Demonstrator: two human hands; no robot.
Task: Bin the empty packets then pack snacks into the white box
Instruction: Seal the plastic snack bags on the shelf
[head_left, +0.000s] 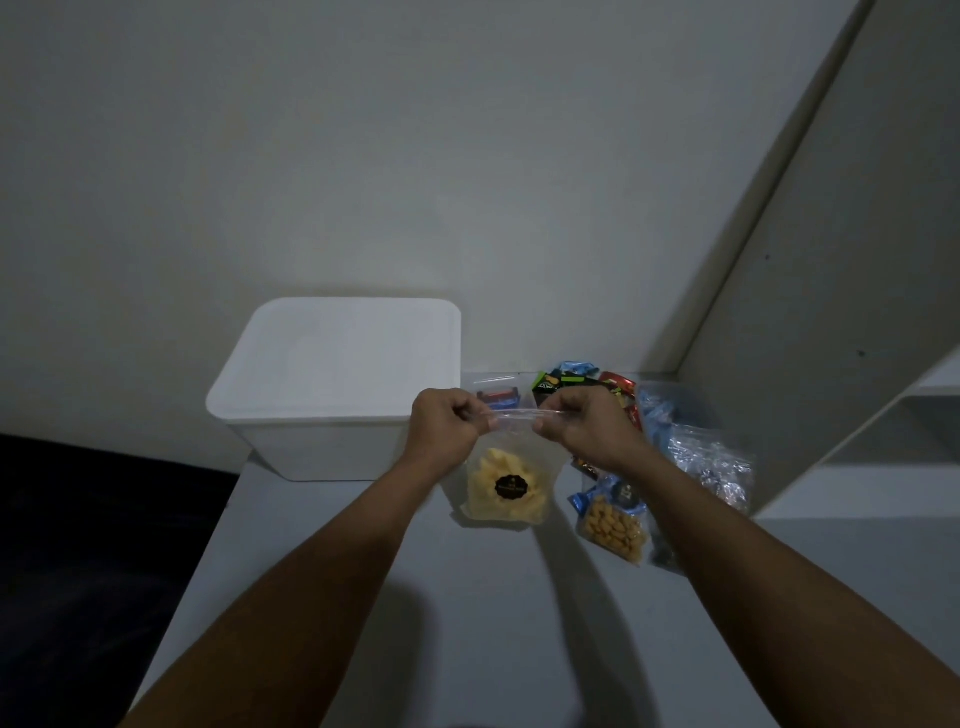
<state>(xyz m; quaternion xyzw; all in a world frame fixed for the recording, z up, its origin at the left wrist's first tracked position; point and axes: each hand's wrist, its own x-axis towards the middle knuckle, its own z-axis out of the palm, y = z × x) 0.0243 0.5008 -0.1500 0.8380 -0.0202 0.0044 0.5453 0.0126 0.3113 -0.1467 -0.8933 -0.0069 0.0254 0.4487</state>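
From my remote seat I judge the packing barely begun: the white rectangular plastic box (332, 384) sits at the far left corner of the pale grey surface (467, 613) with its lid on, and I see no snack inside or on it. Whether the empty packets are binned I cannot tell, as no bin shows. My left hand (444, 423) and right hand (582, 423) each pinch the top strip of a clear zip-top bag of pale yellow chips (506, 486), thumb and curled fingers (470, 413) closed on the seal at either end, the strip stretched taut between them. The bag hangs upright in front of the box's right side, its bottom touching or just above the surface; I cannot tell which. It is transparent, about half full, with a round dark sticker on its front. It looks to me like the seal is being pressed shut before packing. Left to pack: a clear packet of golden nuts (615, 527) near my right forearm, and a heap of coloured wrapped snacks (597, 387) and crinkled blue-silver bags (701, 462) toward the far right corner.
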